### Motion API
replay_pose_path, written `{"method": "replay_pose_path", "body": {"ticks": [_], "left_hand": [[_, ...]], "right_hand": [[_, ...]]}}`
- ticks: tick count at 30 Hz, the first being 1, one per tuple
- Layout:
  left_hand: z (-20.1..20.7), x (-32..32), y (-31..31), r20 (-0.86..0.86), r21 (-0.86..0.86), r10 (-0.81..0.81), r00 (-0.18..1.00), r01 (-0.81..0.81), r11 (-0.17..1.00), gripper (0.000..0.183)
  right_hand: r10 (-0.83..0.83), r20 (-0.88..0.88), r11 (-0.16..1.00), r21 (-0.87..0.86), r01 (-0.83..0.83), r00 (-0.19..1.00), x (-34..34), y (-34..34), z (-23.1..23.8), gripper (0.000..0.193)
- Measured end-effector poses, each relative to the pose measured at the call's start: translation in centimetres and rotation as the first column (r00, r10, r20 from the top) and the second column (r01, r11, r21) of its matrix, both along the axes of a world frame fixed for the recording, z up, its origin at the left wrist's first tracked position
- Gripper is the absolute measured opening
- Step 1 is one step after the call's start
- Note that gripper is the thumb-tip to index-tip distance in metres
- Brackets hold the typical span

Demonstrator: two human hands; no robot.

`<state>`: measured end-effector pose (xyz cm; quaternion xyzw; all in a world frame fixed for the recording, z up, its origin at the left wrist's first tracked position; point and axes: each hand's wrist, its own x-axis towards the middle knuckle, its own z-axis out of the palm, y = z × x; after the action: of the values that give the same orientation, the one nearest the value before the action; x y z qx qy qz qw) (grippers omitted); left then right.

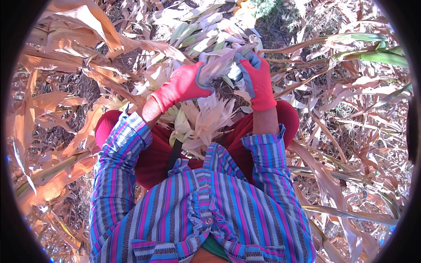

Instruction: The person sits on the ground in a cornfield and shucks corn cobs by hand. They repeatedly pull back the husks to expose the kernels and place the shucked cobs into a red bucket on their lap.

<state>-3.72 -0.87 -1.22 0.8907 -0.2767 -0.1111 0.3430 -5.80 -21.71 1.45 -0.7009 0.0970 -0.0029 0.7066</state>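
An ear of corn in its pale, purplish husk (221,65) is held up in front of me, slanting from lower left to upper right. My left hand (188,82), in a red glove with a grey palm, is wrapped round its lower end. At its upper end, my right hand (258,79), gloved the same way, has its fingers bent against the husk; exactly what those fingertips pinch is hard to make out. Loose peeled husks (206,120) lie between my knees, below the hands.
A heap of corn ears in their husks (197,37) lies on the ground just beyond my hands. Dry corn stalks and leaves (52,105) crowd the left side. More dry leaves and a greener stalk (377,56) stretch across on the right.
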Motion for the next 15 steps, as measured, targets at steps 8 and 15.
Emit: {"method": "replay_pose_path", "body": {"ticks": [8,15], "left_hand": [[2.3,-0.6,-0.4,0.214,0.132,0.074,0.974,-0.104,0.986,0.064],[2.4,-0.4,0.3,0.301,0.214,0.031,0.953,-0.099,0.972,0.051]], "right_hand": [[-0.128,0.099,0.990,0.078,0.121,0.987,0.2,0.5,-0.7,0.016],[-0.037,0.024,0.997,-0.061,0.038,0.999,-0.3,0.1,-0.2,0.011]]}}
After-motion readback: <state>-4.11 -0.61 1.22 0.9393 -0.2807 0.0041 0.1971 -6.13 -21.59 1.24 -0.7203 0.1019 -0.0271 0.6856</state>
